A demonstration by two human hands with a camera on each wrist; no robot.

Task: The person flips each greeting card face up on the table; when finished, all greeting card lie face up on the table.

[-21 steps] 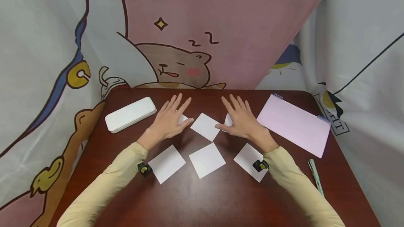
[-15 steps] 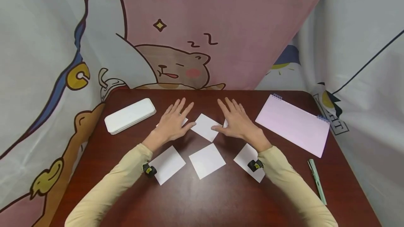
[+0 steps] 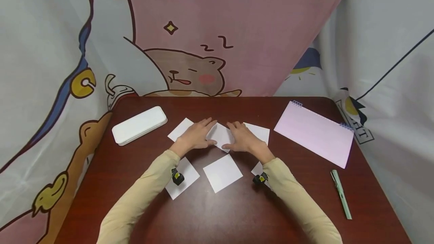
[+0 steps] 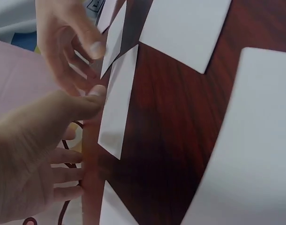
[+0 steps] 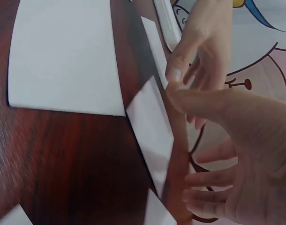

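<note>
Both hands are over the back middle white paper square [image 3: 220,134], one from either side. My left hand [image 3: 196,135] overlaps its left edge in the head view, fingers loosely bent and nothing gripped. Opposite it, my right hand [image 3: 242,139] overlaps the right edge in the same manner, its thumb near the lower corner. In the left wrist view the left thumb [image 4: 89,105] appears close above the paper [image 4: 118,103]. Two more white squares flank it, one at back left [image 3: 179,129] and one at back right [image 3: 260,132], each partly covered by a hand.
Nearer the person lie three white paper squares: left [image 3: 190,176], middle [image 3: 222,173] and right [image 3: 257,169], the outer two partly under the wrists. A white case [image 3: 139,125] stands at back left. At right are a pink spiral notebook [image 3: 315,134] and a green pen [image 3: 341,195].
Both hands have moved inward and toward the person, converging over the back middle square. Their spread fingers have bent. More of the back left and back right squares shows.
</note>
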